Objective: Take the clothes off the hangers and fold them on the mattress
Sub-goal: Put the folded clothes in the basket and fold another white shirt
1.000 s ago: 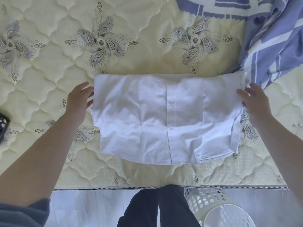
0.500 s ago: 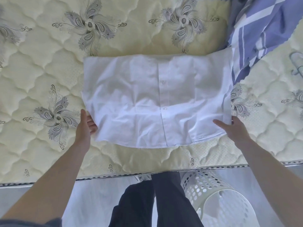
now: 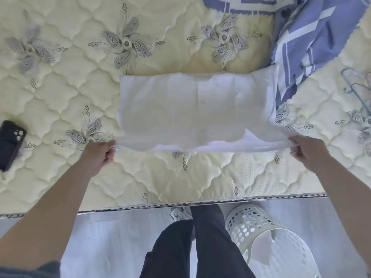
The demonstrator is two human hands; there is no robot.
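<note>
Items on the mattress (image 3: 160, 177): one white shirt (image 3: 192, 109), one dark phone (image 3: 11, 143), one hanger (image 3: 360, 97), and blue striped fabric (image 3: 313, 43), piece count indeterminate. Beside the bed: one perforated basket (image 3: 261, 233). Hands: two, left hand (image 3: 98, 155) and right hand (image 3: 307, 153).

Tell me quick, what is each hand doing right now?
Left hand: closed, pinching the near left corner of the white shirt.
Right hand: closed, pinching the shirt's near right corner.
</note>
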